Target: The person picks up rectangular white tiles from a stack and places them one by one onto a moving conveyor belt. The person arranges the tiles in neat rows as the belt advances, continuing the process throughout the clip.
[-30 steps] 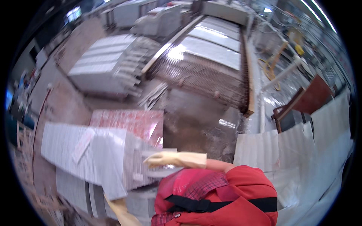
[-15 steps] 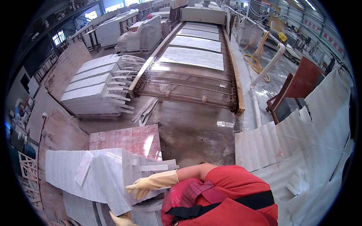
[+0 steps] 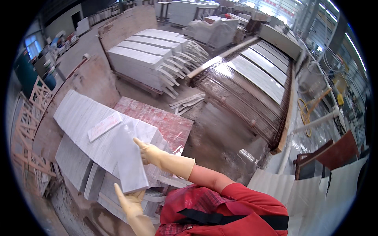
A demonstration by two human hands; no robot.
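Cream rubber gloves on both hands. We mark the left hand as closed on the lower end of a pale slab, thumb up along its side, other fingers partly hidden underneath; right hand gripping the same slab's right edge, some fingertips out of sight. Slab lies over the near part of a slab stack, lower end jutting past the edge; we can't tell whether its upper end touches the stack.

Risks, our call: smooth stone plus slick rubber could let it slip, dropping the low end and chipping a corner or pinching left fingers. Uneven pull between hands could twist it. Sideways drag could scrape the stack or knock the small marked piece lying on top, just beside the slab. Pale strips stick out below the right glove; we'd watch for snags.

Farther: red-stained board, then loose strips and shiny floor, likely wet, so footing could go. Beyond, we have a mesh conveyor and a second stack.
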